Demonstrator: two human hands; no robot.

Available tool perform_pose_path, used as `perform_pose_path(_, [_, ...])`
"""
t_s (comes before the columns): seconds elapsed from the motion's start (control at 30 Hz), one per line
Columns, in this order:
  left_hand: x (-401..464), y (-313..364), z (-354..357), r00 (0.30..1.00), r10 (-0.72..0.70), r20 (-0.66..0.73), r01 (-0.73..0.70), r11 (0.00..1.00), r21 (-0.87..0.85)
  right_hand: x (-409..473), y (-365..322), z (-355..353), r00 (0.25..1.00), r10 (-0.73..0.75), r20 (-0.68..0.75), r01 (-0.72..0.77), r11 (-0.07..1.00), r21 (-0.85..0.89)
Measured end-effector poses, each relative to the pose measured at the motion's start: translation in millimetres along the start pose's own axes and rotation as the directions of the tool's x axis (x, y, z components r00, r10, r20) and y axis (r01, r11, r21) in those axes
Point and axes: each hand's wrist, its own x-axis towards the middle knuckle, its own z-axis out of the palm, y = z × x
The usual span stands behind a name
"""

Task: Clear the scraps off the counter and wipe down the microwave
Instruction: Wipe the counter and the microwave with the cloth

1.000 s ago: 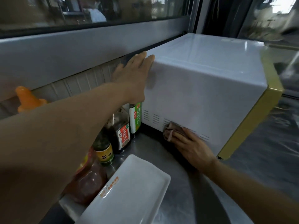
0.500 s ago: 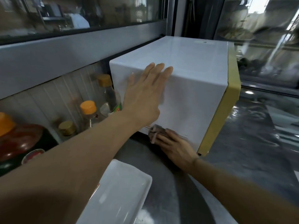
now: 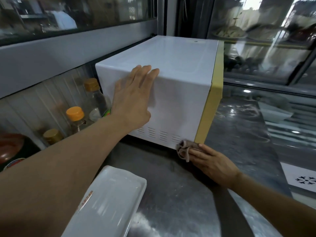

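Cloth (image 3: 185, 149) slid toward microwave (image 3: 179, 100) front corner (right hand (image 3: 212, 162) presses it); left hand (image 3: 133, 98) flat, fingers spread, on side.

Steel counter (image 3: 179, 202), scuffed and reflective. White microwave (image 3: 171, 93) with a yellow front stands on it, the landmark. Left of the microwave, against the back wall: bottles, one with an orange cap (image 3: 75, 113), one with a tan cap (image 3: 91, 84), a low gold cap (image 3: 52, 135). In front of the microwave, nearer the viewer: white rectangular tray (image 3: 111, 200). At the microwave's lower front corner: brown cloth (image 3: 185, 148), bunched.
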Motion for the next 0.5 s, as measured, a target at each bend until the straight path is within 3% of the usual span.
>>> perform_pose_path(0.17, [1.9, 5.6, -9.5, 0.997, -0.026, 0.070, 0.025, 0.999, 0.024, -33.6, -11.1, -20.6, 0.983, 0.177, 0.041, -0.180, 0.979, 0.097])
perform_pose_path(0.27, [4.6, 6.2, -18.9, 0.988, -0.032, 0.150, 0.026, 0.999, 0.045, -46.1, -18.4, -47.4, 0.920, 0.383, -0.084, -0.354, 0.903, 0.242])
perform_pose_path(0.33, [5.9, 6.3, -25.8, 0.980, -0.034, 0.198, 0.023, 0.998, 0.058, -45.4, -17.2, -74.3, 0.778, 0.585, -0.230, -0.423, 0.757, 0.497])
perform_pose_path(0.4, [6.0, 8.9, -31.4, 0.974, -0.040, 0.223, 0.027, 0.998, 0.061, -38.6, -8.9, -103.7, 0.587, 0.757, -0.286, -0.378, 0.569, 0.731])
perform_pose_path(0.43, [5.4, 12.2, -33.2, 0.974, -0.036, 0.222, 0.023, 0.998, 0.060, -33.0, -2.6, -118.6, 0.513, 0.817, -0.264, -0.356, 0.483, 0.800])
perform_pose_path(0.5, [4.8, 22.4, -33.6, 0.980, 0.006, 0.201, -0.016, 0.999, 0.045, -16.0, 11.6, -143.5, 0.436, 0.886, -0.158, -0.327, 0.319, 0.889])
